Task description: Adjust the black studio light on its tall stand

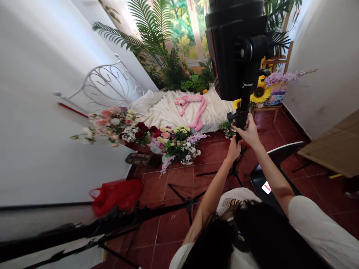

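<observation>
Right of the frame's centre, the left-hand grip [233, 150] wraps a black stand [241, 118], the right-hand grip [251, 132] just above, beneath a black lamp [238, 52] at the top edge. At upper centre, a pink plush toy [201, 111] lies on a cream blanket [165, 112].

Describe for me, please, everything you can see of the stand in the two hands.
The stand is slim, black and roughly upright, apparently metal and plastic, its thin legs spread over the red floor. A pale ring sits above a dark clamp with a side knob. A bulky black head, perhaps a lamp, is mounted on top, cut off by the picture's upper edge. The left hand grips the stand below the clamp; the right hand holds it near the clamp.
</observation>
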Demonstrator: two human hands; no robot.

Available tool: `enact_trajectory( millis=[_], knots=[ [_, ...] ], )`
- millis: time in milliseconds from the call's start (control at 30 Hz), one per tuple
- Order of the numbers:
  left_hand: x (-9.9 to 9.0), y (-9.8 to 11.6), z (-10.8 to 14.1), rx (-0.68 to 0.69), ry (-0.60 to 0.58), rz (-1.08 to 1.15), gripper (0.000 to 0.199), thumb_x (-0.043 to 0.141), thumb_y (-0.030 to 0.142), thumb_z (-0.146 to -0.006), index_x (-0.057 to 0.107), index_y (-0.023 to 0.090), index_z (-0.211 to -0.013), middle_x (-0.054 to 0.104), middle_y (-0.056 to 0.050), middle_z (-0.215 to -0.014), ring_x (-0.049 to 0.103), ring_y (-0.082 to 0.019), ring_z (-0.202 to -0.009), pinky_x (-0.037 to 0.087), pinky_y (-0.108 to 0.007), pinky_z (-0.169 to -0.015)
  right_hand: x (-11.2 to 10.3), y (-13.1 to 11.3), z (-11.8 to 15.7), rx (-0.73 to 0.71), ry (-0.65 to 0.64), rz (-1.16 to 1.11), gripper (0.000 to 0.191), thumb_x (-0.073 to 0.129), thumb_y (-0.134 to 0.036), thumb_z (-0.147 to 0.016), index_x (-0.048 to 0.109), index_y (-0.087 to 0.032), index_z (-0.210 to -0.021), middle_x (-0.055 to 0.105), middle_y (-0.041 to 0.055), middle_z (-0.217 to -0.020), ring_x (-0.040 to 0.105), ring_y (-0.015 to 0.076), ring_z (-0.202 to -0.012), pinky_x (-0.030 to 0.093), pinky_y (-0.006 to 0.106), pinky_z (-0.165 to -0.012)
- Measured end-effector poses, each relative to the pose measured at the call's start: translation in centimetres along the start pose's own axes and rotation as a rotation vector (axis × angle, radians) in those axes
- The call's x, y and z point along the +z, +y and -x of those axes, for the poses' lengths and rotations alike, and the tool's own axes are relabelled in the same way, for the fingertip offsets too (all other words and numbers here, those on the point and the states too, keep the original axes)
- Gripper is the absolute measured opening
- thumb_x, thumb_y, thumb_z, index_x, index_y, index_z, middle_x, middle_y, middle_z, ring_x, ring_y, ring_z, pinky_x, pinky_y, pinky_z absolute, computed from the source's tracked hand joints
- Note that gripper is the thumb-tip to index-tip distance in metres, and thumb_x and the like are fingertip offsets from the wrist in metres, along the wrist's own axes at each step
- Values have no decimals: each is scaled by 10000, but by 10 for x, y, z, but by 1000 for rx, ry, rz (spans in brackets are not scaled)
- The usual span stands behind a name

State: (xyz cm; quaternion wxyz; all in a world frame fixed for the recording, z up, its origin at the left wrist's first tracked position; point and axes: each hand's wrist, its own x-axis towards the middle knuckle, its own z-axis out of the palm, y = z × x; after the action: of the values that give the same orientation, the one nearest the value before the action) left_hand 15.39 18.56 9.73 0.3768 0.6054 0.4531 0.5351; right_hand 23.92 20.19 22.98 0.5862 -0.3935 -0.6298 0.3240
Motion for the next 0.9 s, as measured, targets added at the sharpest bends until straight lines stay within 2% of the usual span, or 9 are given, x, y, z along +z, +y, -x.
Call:
enact_trajectory(
  millis=[100, 167, 267, 333, 467, 600, 800, 900],
  knots=[
    [0, -3, -1, 29, -1, 2, 433, 476, 545, -962, 534, 165, -1162, 676, -137, -1068, 656, -224, -970, 518, -366, -907, -12, -8, 28, 11, 54, 12, 565, 776, -473, -790, 494, -254, -1228, 702, 66, -1093, 717, 212, -1011, 622, 342, -855],
    [-1, -4, -1, 50, -14, 12, 445, 465, 557, -962, 514, 175, -1183, 667, -132, -1087, 652, -220, -981, 514, -368, -908, -21, -9, 51, 36, 66, 40, 446, 736, -462, -832, 536, -248, -1169, 689, 87, -1169, 703, 215, -1065, 623, 343, -861],
    [-2, -3, 0, 52, -34, 20, 416, 452, 548, -969, 501, 184, -1166, 664, -104, -1024, 648, -203, -915, 513, -357, -868, -33, -4, 88, 54, -2, 144, 232, 646, -439, -904, 622, -227, -994, 682, 106, -1190, 690, 227, -1092, 620, 373, -877],
    [-2, 0, 1, 40, -35, 12, 376, 453, 528, -975, 506, 191, -1133, 659, -76, -956, 638, -187, -859, 509, -340, -840, -40, 2, 111, 35, -72, 278, 189, 618, -408, -923, 658, -223, -911, 678, 112, -1197, 679, 243, -1112, 590, 422, -945],
    [-4, 9, 2, 17, -38, -5, 319, 468, 494, -980, 521, 196, -1082, 638, -39, -855, 619, -165, -802, 500, -308, -815, -44, 15, 143, 50, -147, 395, 166, 597, -362, -930, 691, -229, -963, 629, 122, -1305, 624, 268, -1223, 530, 468, -1034],
    [-6, 16, 2, 3, -52, 0, 332, 474, 511, -974, 521, 196, -1067, 630, -36, -849, 611, -163, -795, 497, -303, -812, -37, 21, 149, 128, -101, 338, 227, 599, -359, -910, 652, -229, -1089, 596, 132, -1338, 600, 270, -1244, 581, 439, -946],
    [-9, 18, -1, 7, -103, 17, 337, 473, 516, -972, 519, 195, -1067, 634, -45, -911, 611, -159, -833, 494, -301, -844, -27, 23, 134, 229, 37, 371, 350, 667, -412, -831, 595, -223, -1117, 677, 125, -1151, 681, 275, -1037, 601, 440, -843],
    [-9, 18, -1, 8, -116, 9, 332, 470, 499, -979, 521, 188, -1085, 637, -43, -908, 610, -155, -828, 497, -294, -833, -27, 24, 130, 278, 62, 373, 399, 694, -469, -804, 572, -222, -1093, 717, 106, -1053, 711, 261, -901, 596, 440, -811]
  ],
)
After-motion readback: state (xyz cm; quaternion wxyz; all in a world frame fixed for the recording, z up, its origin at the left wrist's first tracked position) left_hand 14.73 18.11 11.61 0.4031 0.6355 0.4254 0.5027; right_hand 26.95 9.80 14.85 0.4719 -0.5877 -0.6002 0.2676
